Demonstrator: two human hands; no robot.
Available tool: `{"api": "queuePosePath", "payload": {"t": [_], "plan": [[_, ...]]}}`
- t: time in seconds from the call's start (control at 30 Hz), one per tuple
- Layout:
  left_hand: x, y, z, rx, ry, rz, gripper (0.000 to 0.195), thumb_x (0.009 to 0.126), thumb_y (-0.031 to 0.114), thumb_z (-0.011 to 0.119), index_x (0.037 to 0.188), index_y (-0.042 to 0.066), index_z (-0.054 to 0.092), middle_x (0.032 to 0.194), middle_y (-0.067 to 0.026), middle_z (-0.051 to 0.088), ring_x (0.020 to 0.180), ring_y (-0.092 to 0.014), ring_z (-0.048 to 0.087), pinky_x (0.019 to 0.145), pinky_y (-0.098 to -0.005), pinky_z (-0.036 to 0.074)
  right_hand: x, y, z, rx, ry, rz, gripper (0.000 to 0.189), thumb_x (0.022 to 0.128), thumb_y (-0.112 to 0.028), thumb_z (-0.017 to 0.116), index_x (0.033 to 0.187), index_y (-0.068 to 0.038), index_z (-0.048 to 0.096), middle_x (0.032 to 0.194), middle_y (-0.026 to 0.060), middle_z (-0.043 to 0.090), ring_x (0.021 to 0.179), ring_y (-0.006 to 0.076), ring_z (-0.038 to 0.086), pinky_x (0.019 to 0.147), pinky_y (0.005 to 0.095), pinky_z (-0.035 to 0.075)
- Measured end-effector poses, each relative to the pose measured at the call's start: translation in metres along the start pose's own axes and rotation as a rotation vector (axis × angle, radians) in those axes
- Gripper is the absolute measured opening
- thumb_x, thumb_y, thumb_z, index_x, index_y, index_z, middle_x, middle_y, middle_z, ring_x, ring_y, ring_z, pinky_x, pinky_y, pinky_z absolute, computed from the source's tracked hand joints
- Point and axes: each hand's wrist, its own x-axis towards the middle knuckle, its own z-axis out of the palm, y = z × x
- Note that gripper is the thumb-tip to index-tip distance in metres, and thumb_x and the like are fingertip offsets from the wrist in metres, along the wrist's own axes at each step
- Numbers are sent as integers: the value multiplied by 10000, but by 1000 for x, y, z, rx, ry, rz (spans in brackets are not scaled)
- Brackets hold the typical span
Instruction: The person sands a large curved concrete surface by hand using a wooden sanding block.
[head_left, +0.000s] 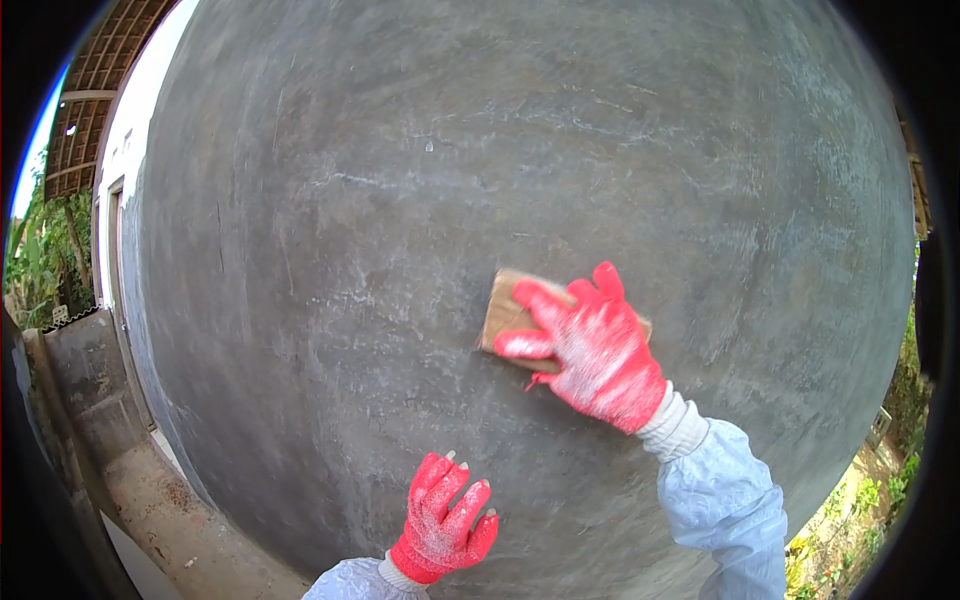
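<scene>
Before me a grey cement-plastered wall (390, 247) fills most of the view, marked with pale scuffs and fine cracks. My right hand (592, 349), in a red glove dusted white, grips a flat wooden block (504, 304) against the wall. The thumb and fingers spread over its back, and the block's underside is hidden. Lower down, my left hand (448, 517) wears a matching red glove with bare fingertips. It holds nothing, its fingers apart and slightly bent, in front of the wall; whether it touches the surface I cannot tell.
At the left stand a white wall with a doorway (116, 225) and a low cement wall (90, 375). A concrete floor (180, 525) runs along the base. Roof battens (82, 97) hang overhead. Plants (847, 517) grow at the lower right.
</scene>
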Motion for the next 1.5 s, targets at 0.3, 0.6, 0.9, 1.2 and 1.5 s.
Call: {"api": "queuePosePath", "payload": {"t": [0.3,0.6,0.9,1.2,1.5], "plan": [[4,2,-10,22,-20,-35,554,717,48,729,1244,1,563,1354,-232,490,1315,-489,480,1093,-650,394,54,86,-98,-358,466,328,621,722,-294,860,1311,-318,666,1545,46,488,1110,286,663,1010,455,431],[-2,3,-10,19,-49,-172,609,757,39,741,1326,-25,534,1408,-250,491,1339,-485,471,1116,-603,383,28,-41,44,353,84,-139,827,673,-276,886,1421,-163,552,1250,133,606,1086,353,598,1037,497,442],[4,1,-11,-15,-84,-242,630,793,8,722,1383,-20,503,1451,-253,479,1357,-458,465,1133,-539,378,72,74,-80,-320,640,404,546,768,-353,837,1289,-290,685,1519,39,511,1008,293,690,944,452,440],[24,15,54,-123,-169,-420,811,861,56,711,1544,-54,288,1578,-341,297,1438,-524,340,1174,-560,300,-35,-53,33,235,142,215,850,690,-323,869,1465,-239,530,996,146,574,990,345,557,751,430,544],[82,23,156,116,170,-562,1029,823,342,841,1593,52,224,1609,-409,67,1454,-615,185,1145,-663,270,-84,1,5,436,175,154,311,862,-116,651,1057,-325,775,1441,82,531,1081,331,598,874,399,545]]}}
